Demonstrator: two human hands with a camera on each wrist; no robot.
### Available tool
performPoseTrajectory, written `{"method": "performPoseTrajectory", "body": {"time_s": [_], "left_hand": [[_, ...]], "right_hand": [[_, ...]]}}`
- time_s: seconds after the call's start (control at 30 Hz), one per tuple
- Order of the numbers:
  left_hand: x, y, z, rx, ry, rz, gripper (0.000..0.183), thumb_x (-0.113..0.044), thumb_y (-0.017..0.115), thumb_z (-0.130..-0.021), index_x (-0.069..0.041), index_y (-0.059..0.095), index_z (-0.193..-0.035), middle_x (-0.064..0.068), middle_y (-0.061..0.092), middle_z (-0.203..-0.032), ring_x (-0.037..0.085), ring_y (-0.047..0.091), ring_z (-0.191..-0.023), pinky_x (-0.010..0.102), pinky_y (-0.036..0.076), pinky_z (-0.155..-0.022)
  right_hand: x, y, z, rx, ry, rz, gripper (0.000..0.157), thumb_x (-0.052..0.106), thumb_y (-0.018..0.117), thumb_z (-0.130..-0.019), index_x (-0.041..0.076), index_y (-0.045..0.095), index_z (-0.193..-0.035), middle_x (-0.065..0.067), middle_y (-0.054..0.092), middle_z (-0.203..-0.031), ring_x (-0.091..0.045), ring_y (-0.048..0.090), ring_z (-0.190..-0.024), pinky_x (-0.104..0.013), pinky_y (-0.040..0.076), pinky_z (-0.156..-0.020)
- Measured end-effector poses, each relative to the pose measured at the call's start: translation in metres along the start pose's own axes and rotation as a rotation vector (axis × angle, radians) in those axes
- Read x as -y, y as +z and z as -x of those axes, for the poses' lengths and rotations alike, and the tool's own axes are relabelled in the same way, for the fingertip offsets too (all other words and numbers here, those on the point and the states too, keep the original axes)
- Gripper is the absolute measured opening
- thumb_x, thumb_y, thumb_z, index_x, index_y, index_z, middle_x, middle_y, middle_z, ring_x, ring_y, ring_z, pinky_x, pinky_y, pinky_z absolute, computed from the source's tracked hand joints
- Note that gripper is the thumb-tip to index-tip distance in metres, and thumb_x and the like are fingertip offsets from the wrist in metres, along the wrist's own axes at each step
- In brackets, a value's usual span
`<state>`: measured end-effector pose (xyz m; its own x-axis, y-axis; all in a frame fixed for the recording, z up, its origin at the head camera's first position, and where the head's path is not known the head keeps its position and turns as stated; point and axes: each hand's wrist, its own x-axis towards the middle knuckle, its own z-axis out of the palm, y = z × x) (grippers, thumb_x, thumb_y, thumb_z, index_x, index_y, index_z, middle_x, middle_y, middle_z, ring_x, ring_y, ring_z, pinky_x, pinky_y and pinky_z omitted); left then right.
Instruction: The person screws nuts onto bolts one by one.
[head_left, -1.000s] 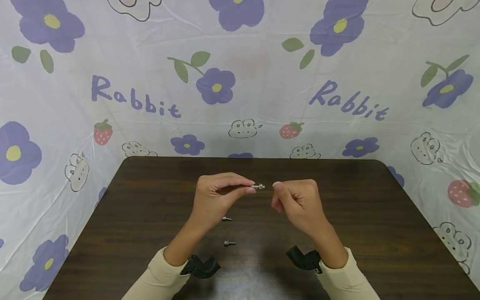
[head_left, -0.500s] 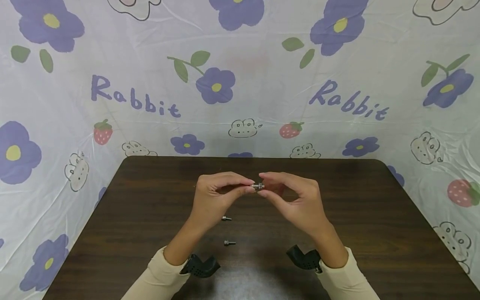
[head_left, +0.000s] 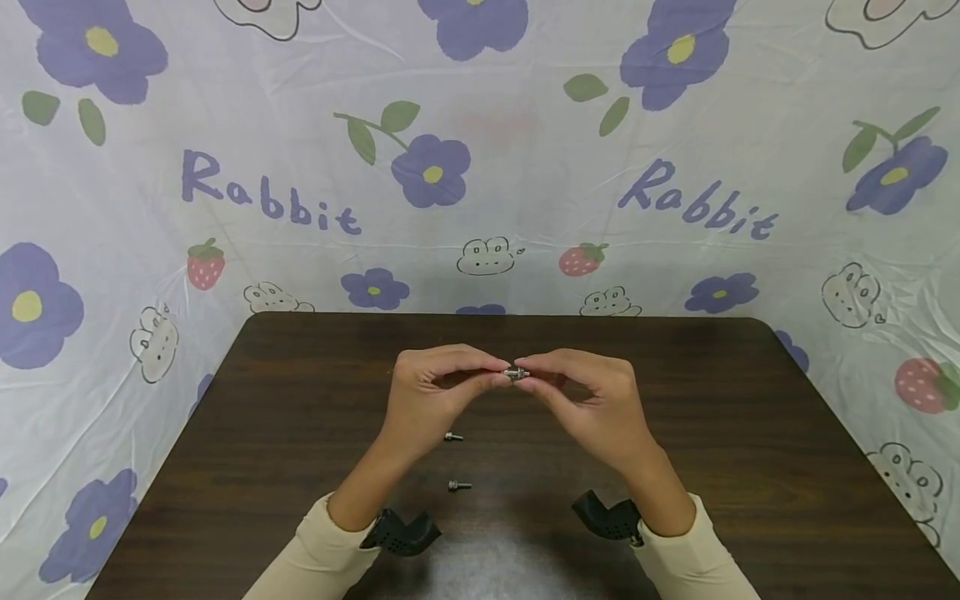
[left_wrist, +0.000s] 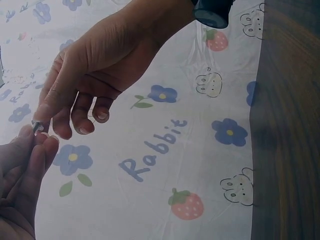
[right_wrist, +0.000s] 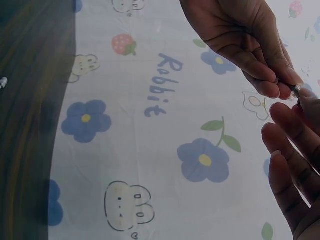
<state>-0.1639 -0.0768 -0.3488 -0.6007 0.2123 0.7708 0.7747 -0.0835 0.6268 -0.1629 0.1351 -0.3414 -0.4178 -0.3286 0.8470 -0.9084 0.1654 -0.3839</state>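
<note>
Over the middle of the table, my left hand (head_left: pixel 431 396) pinches one end of a small silvery bolt (head_left: pixel 516 373) between thumb and forefinger. A wider metal ring sits near its right end. My right hand (head_left: pixel 592 400) pinches at that end from the other side, thumb and forefinger nearly meeting the left fingertips. In the right wrist view, the bolt (right_wrist: pixel 297 91) shows only as a short glint between both hands, and the right hand's other fingers (right_wrist: pixel 290 175) spread loosely. The left wrist view also shows the bolt (left_wrist: pixel 37 127), mostly covered by fingertips.
Two similar small bolts lie on the dark wooden table (head_left: pixel 300 433): one bolt (head_left: pixel 453 437) beside the left wrist, another bolt (head_left: pixel 459 486) nearer the front. Black devices sit at the left cuff (head_left: pixel 405 533) and right cuff (head_left: pixel 609 517). A patterned cloth (head_left: pixel 495 192) hangs behind.
My right hand has moved left to the bolt; its fingers first opened around the free end, then closed in on it. My left hand and the loose bolts have stayed put.
</note>
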Motion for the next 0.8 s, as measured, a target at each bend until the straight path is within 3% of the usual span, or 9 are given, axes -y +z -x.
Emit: {"method": "performPoseTrajectory", "body": {"time_s": [0.3, 0.47, 0.57, 0.67, 0.8], "left_hand": [[0.0006, 0.0, -0.0001, 0.007, 0.002, 0.016, 0.017, 0.01, 0.08, -0.079, 0.0, 0.079, -0.093, 0.009, 0.077, -0.087, 0.02, 0.073, -0.076, 0.034, 0.061, -0.063], [0.0012, 0.0014, 0.0001, 0.013, 0.003, 0.029, 0.016, 0.009, 0.081, -0.079, 0.0, 0.079, -0.093, 0.009, 0.077, -0.087, 0.02, 0.073, -0.076, 0.035, 0.061, -0.061], [0.0003, 0.0013, -0.0004, 0.001, -0.002, 0.026, 0.016, 0.009, 0.081, -0.079, 0.0, 0.079, -0.093, 0.009, 0.077, -0.087, 0.02, 0.074, -0.076, 0.036, 0.061, -0.062], [-0.0007, 0.0002, -0.001, -0.013, -0.013, 0.012, 0.015, 0.009, 0.081, -0.08, 0.001, 0.079, -0.093, 0.008, 0.077, -0.087, 0.02, 0.074, -0.075, 0.035, 0.062, -0.063], [-0.0012, -0.0017, -0.0003, -0.02, -0.027, 0.0, 0.014, 0.008, 0.08, -0.081, 0.001, 0.079, -0.093, 0.009, 0.077, -0.087, 0.02, 0.074, -0.074, 0.034, 0.062, -0.063]], "right_hand": [[0.0017, 0.006, 0.004, 0.012, 0.108, -0.036, 0.012, 0.015, 0.068, -0.099, 0.008, 0.076, -0.094, -0.001, 0.073, -0.079, -0.012, 0.063, -0.064, -0.021, 0.052, -0.059], [0.003, 0.0074, 0.0052, 0.022, 0.179, -0.031, 0.03, 0.013, 0.057, -0.105, 0.01, 0.071, -0.079, 0.002, 0.068, -0.069, -0.012, 0.059, -0.059, -0.019, 0.048, -0.056], [0.0028, 0.0055, 0.0045, 0.002, 0.183, -0.026, 0.026, 0.019, 0.059, -0.105, 0.009, 0.073, -0.087, 0.0, 0.071, -0.074, -0.01, 0.062, -0.06, -0.017, 0.052, -0.059], [0.0025, 0.0026, 0.0029, -0.021, 0.139, -0.027, 0.021, 0.025, 0.068, -0.1, 0.006, 0.075, -0.104, -0.004, 0.075, -0.085, -0.012, 0.07, -0.071, -0.021, 0.058, -0.067], [0.0024, 0.0013, 0.0, -0.026, 0.051, -0.028, 0.025, 0.015, 0.079, -0.09, 0.002, 0.075, -0.111, -0.007, 0.076, -0.094, -0.013, 0.069, -0.075, -0.02, 0.057, -0.068]]}}
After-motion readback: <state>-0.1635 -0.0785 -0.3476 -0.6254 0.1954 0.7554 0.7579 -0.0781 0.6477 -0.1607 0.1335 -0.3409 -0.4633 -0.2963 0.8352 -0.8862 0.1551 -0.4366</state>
